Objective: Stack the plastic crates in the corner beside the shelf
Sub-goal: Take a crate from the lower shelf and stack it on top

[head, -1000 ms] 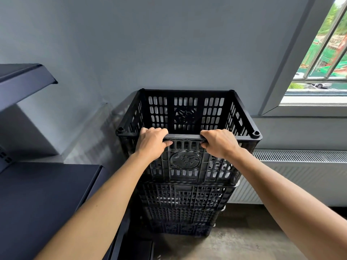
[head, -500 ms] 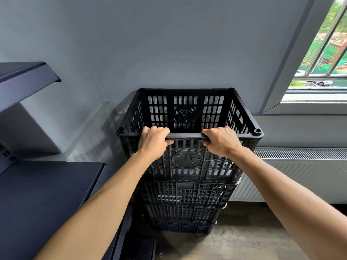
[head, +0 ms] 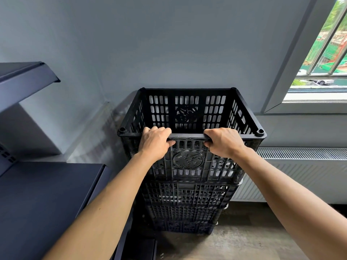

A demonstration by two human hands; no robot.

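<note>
Obs.: the wall [head: 169, 44] and the dark shelf [head: 47, 194] form the corner. The stack of crates [head: 187, 207] stands there on the floor [head: 234, 244], between the shelf and the radiator [head: 300, 175], with its back close to the wall. The top crate [head: 187, 162] sits upright on the stack, and its base appears to meet the crate below; whether it is fully seated cannot be told from here. Judged step: seating and squaring this crate. You hold its near rim [head: 187, 136] with the left hand [head: 154, 143] and the right hand [head: 224, 142], set apart either side of the centre emblem. The fingers [head: 155, 129] of both hands are curled over the rim and clenched on it, thumbs underneath. To do this well, press straight down with equal load on both hands so the crate does not rock toward one side. Check that the corner sockets [head: 260, 131] line up over the corners beneath, and feel for a settled stop. Let go only once the column stands plumb, because a tall stack seated crooked is likely to lean away from the wall. Lift your thumbs out first to avoid a pinch.
</note>
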